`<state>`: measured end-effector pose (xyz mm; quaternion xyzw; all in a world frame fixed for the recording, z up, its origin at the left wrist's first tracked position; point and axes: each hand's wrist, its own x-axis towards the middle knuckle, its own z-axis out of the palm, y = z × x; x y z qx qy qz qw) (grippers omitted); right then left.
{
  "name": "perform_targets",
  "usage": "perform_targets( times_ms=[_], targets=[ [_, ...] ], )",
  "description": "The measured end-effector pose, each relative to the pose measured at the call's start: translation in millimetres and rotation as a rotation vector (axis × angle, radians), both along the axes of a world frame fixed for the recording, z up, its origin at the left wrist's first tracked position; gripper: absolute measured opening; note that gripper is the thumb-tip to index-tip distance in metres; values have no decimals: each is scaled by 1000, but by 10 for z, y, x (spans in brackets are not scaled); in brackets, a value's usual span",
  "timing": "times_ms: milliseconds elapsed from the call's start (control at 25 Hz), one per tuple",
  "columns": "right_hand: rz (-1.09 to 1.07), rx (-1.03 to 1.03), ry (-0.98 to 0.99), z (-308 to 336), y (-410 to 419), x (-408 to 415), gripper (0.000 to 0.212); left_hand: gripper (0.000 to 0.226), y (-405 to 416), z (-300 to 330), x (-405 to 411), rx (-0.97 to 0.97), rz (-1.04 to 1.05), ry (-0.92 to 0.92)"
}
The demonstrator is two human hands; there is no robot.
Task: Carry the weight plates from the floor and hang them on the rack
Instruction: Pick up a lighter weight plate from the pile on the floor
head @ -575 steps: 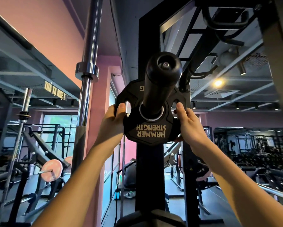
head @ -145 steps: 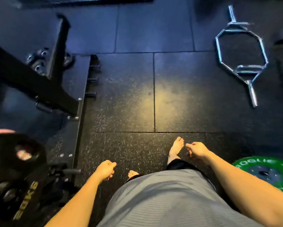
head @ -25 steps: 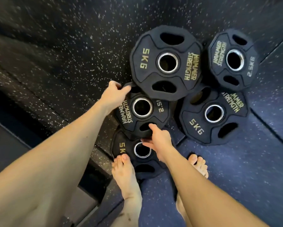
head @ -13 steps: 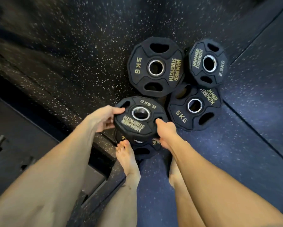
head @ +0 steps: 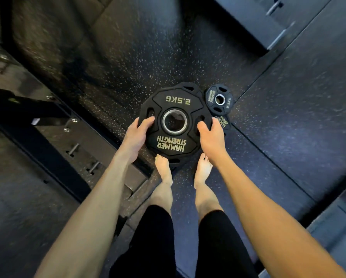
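Head view, looking straight down. Black rubber-coated 2.5 kg weight plate with gold lettering and steel centre ring (head: 175, 121) is lifted clear of the speckled black rubber floor (head: 128, 57), face up, above the bare feet (head: 164, 169). Left hand (head: 137, 135) wraps its left rim, thumb at a grip slot; right hand (head: 210, 135) clasps the right rim, thumb into the opposite slot. Judgement: the opposed two-sided hold keeps the plate level for carrying. A second small black 2.5 kg plate (head: 219, 100) lies flat on the floor just beyond, with another plate partly hidden under the held one. Black steel frame base with short pegs (head: 53, 125) lies left; whether it belongs to the rack, cannot tell.
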<state>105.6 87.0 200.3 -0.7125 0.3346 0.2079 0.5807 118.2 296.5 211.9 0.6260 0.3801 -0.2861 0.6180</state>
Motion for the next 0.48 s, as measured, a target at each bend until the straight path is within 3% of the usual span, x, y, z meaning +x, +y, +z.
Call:
perform_targets(
  times_ms=[200, 280, 360, 480],
  targets=[
    [29, 73, -285, 1656, -88, 136, 4, 12, -23, 1704, -81, 33, 27, -405],
    [55, 101, -358, 2141, -111, 100, 13, 8, -35, 2247, -174, 37, 53, -540],
    [97, 103, -448, 2616, -92, 42, 28, 18, -44, 2734, -349, 61, 118, -629],
    [173, 152, -578, 3172, -3, 16, 23, 34, -106, 3257, -702, 150, 284, -696]
  ],
)
